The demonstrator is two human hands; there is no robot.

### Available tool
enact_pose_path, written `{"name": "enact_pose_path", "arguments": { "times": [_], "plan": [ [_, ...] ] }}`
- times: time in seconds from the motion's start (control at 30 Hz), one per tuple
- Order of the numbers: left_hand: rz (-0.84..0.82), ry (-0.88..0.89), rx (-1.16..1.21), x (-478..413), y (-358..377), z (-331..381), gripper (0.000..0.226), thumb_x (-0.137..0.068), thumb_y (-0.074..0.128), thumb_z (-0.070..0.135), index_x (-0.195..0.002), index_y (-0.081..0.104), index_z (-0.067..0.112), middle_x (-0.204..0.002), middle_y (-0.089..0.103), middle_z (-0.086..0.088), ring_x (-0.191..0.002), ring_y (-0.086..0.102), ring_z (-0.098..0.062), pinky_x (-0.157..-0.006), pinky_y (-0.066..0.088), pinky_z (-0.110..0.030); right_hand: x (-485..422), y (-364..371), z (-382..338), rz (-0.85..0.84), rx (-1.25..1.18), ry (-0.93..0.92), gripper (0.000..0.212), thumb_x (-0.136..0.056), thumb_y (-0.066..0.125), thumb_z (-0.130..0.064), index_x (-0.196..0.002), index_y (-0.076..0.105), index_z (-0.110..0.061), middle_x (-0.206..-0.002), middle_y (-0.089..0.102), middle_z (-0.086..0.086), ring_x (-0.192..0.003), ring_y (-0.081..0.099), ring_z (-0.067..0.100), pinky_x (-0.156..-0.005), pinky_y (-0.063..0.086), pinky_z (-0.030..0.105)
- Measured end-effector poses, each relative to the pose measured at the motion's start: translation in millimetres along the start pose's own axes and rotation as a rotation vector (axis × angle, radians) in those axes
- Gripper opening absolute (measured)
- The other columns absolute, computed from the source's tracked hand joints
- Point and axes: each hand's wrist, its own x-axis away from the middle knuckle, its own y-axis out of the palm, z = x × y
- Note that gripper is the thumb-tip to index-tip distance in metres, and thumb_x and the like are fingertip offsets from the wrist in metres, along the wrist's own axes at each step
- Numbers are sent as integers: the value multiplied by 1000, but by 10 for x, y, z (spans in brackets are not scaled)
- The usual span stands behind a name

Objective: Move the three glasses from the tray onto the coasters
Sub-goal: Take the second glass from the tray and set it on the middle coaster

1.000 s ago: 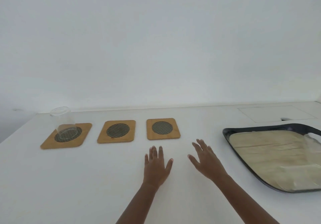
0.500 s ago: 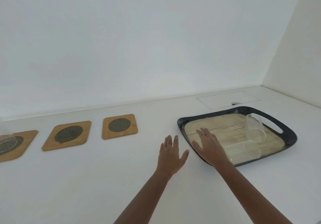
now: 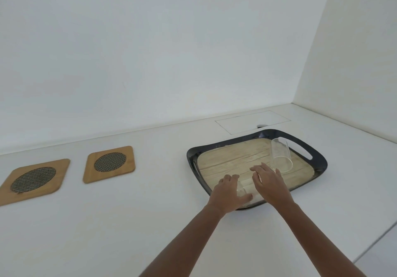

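Both hands close around the near glass [image 3: 243, 193] at the tray's [image 3: 320, 165] front edge: left hand [image 3: 228, 191] wrapping it, right hand [image 3: 269, 183] open-fingered beside; smooth, clear walls could slip, toppling it against the rim

— Where are the arms?
— Both bare forearms rise from the bottom edge toward centre right of the frame.
— And the hands?
— Left hand [image 3: 228, 193] palm down, thumb out to its right; right hand [image 3: 271, 183] just beside it, fingers spread forward.
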Motion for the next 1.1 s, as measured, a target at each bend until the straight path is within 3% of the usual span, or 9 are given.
{"name": "enact_pose_path", "arguments": {
  "times": [0.13, 0.27, 0.4, 0.5, 0.63, 0.73, 0.87, 1.0, 1.1],
  "plan": [
    [-48, -24, 67, -83, 82, 46, 72, -83, 62, 42, -139, 30, 11, -139, 43, -12, -129, 39, -27, -107, 37, -40, 10, -6, 108, -94, 178, -36, 33, -97, 27, -15, -118, 53, -13, -133, 53, -6, -138, 30, 10, -114, 18, 43],
    [-45, -42, 206, -148, 141, 24, 74, -79, 68, 38, -137, 32, 11, -138, 44, -11, -124, 45, -25, -101, 39, -34, 7, 14, 151, -90, 205, -63, 33, -98, 26, -16, -117, 52, -15, -131, 53, -8, -137, 31, 9, -115, 17, 42],
    [-44, -75, 381, -222, 129, -3, 66, -79, 69, 38, -129, 37, 7, -120, 52, -10, -97, 53, -20, -81, 43, -28, -20, 15, 134, 37, -11, -86, 26, -95, 37, -13, -106, 61, -10, -112, 66, 2, -118, 54, 19, -113, 23, 43],
    [1, -124, 530, -245, 79, 4, 62, -80, 67, 41, -124, 40, 7, -98, 47, -1, -74, 47, -8, -62, 39, -18, -28, 9, 82, 140, -88, -139, 22, -93, 43, -8, -100, 64, -6, -102, 71, 7, -107, 62, 23, -110, 28, 45],
    [94, -246, 839, -255, -94, -21, 47, -84, 63, 37, -114, 42, 6, -97, 50, -7, -75, 52, -14, -70, 47, -26, -52, -22, -58, 253, -130, -282, 31, -92, 36, -13, -106, 62, -5, -107, 69, 10, -115, 59, 26, -108, 31, 48],
    [151, -312, 1022, -208, -378, -62, 42, -87, 57, 39, -112, 46, 8, -89, 47, 2, -69, 51, -11, -61, 50, -24, -91, -80, -202, 260, -97, -419, 40, -91, 32, -22, -116, 58, -4, -117, 65, 11, -117, 57, 24, -108, 32, 48],
    [167, -377, 971, -91, -788, -165, 20, -88, 51, 44, -86, 59, 26, -83, 50, 4, -56, 46, -13, -52, 44, -21, -167, -64, -412, 208, -26, -584, 48, -87, 43, -32, -124, 50, -4, -123, 61, 11, -119, 56, 24, -106, 41, 49],
    [180, -483, 887, 58, -1125, -340, 35, -85, 49, 49, -79, 57, 16, -69, 46, -2, -50, 41, -14, -52, 37, -23, -222, 75, -740, 198, 45, -610, 65, -82, 50, -46, -130, 44, -1, -128, 58, 12, -119, 56, 25, -104, 42, 48],
    [203, -540, 837, 176, -1323, -469, 39, -84, 49, 51, -79, 52, 13, -68, 41, -3, -52, 40, -16, -52, 36, -24, -265, 197, -1043, 226, 10, -585, 72, -75, 67, -43, -128, 46, 1, -121, 62, 15, -111, 61, 28, -100, 44, 47]
  ]
}}
